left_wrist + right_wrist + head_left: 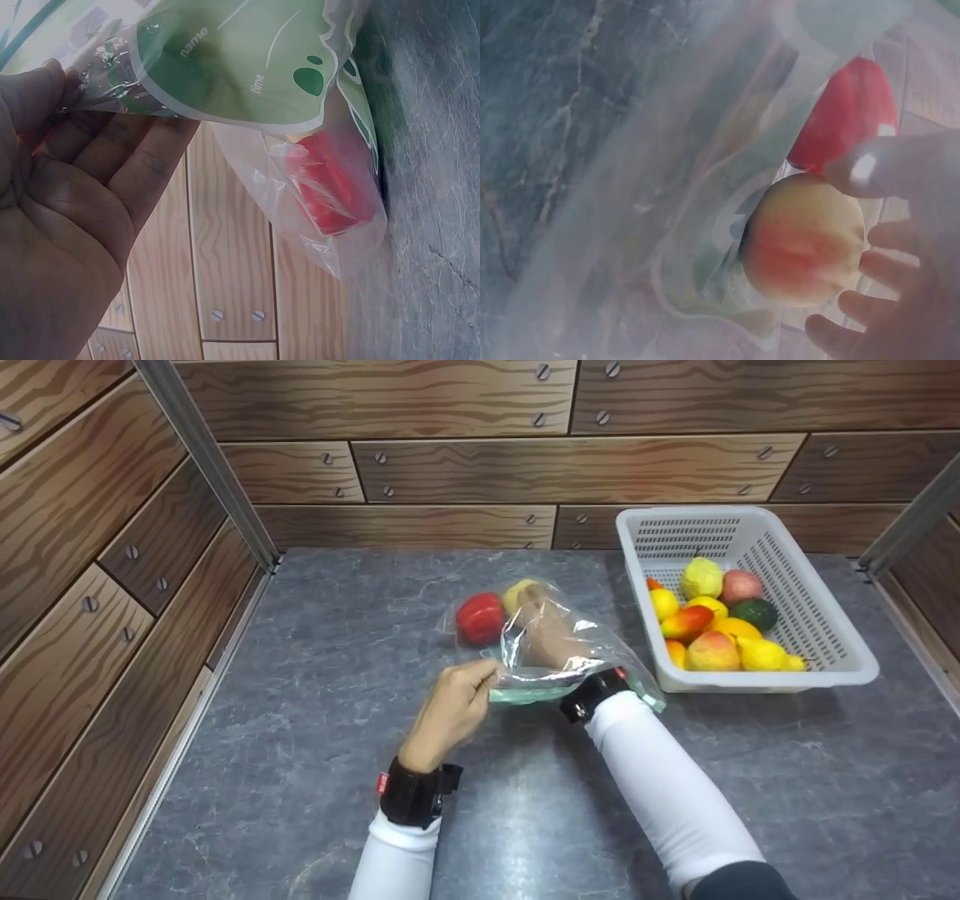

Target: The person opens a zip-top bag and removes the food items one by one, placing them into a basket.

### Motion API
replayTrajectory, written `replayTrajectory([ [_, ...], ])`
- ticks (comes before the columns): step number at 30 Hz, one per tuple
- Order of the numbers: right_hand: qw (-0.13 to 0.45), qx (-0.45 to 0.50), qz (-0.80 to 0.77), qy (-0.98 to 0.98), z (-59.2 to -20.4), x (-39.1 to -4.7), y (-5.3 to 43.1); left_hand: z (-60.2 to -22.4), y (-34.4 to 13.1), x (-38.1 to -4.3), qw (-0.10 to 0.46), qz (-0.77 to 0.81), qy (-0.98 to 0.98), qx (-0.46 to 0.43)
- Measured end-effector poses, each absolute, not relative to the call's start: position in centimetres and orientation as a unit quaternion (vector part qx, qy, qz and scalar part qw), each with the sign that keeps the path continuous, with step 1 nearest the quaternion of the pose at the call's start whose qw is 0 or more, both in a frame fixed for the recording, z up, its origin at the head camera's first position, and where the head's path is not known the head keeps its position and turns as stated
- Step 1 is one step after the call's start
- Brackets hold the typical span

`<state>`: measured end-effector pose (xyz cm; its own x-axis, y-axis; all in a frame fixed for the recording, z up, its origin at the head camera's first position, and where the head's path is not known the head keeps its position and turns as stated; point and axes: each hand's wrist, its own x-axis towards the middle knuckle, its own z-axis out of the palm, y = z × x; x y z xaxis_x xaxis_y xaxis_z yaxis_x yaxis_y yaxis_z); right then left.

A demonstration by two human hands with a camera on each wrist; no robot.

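Note:
A clear plastic bag with a green-printed side (pixel 525 690) lies mouth toward me on the table. My left hand (pixel 454 705) pinches the left edge of its mouth between thumb and fingers; "name" and "time" show on the print (pixel 225 60) in the left wrist view. My right hand (pixel 551 634) is inside the bag up to the wrist. In the right wrist view its fingers (pixel 889 270) are spread beside a yellow-and-red peach (pixel 802 240), with the thumb near a glossy red blocky piece of produce (pixel 855 112). Both pieces are in the bag's far end.
A white plastic basket (pixel 765 679) stands to the right of the bag, holding several fruits, among them a yellow pear (pixel 761 654) and a dark green avocado (pixel 753 615). Wood-patterned panels (pixel 450 472) enclose the grey marbled table (pixel 300 697) at the back and sides.

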<state>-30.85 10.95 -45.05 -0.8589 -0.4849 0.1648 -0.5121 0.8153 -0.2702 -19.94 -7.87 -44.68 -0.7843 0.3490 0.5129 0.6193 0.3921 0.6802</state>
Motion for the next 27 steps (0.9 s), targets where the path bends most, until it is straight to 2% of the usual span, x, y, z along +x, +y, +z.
replayTrajectory([
  [2,0.073,0.262,0.124,-0.954,-44.3,-30.7,11.1,-44.6,-7.9,-20.0,0.142,-0.466,-0.822,-0.294],
  [4,0.072,0.244,0.095,-0.962,-43.4,-30.5,11.2,-44.5,-7.9,-19.9,0.137,-0.466,-0.823,-0.295],
  [8,0.005,0.124,0.136,-0.983,-42.4,-29.7,11.4,-44.4,-8.0,-19.9,0.131,-0.466,-0.825,-0.291],
  [11,-0.006,0.090,0.140,-0.986,-42.3,-29.5,11.4,-44.4,-8.0,-19.9,0.129,-0.464,-0.828,-0.288],
  [21,0.042,0.164,0.087,-0.982,-42.9,-29.6,11.3,-44.4,-8.0,-19.9,0.135,-0.462,-0.828,-0.287],
  [27,0.068,0.153,0.099,-0.981,-43.3,-29.4,11.3,-44.5,-8.1,-19.9,0.133,-0.463,-0.827,-0.288],
])
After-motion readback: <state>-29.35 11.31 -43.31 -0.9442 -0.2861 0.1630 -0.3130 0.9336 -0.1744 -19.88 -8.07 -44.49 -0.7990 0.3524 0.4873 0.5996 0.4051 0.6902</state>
